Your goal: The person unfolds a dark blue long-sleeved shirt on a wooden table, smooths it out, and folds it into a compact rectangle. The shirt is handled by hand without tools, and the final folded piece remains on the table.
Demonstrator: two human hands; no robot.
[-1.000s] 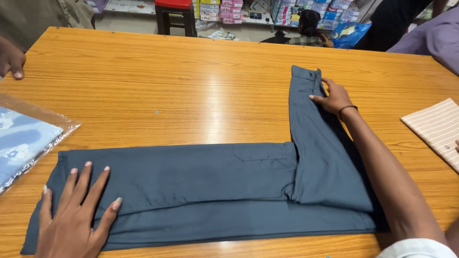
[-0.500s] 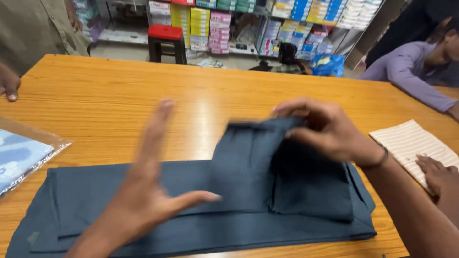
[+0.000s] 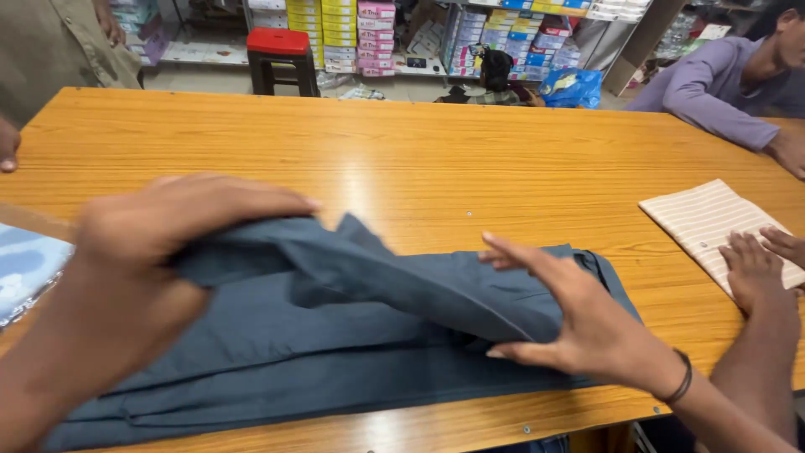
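My left hand [image 3: 180, 222] is pinching a raised fold of the dark grey-blue trousers [image 3: 352, 335], which are lying lengthwise left to right along the near edge of the wooden table [image 3: 402, 151]. The lifted end is pointing right, toward my right hand [image 3: 579, 323], pressing flat, fingers spread, on the cloth.

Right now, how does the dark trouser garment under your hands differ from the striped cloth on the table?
The dark blue-grey trousers are plain; the striped cloth is pale with thin stripes. The trousers are larger, partly lifted by the left hand and pressed by the right hand; the striped cloth lies flat, neatly folded, under another person's hand. Both rest on the wooden table.
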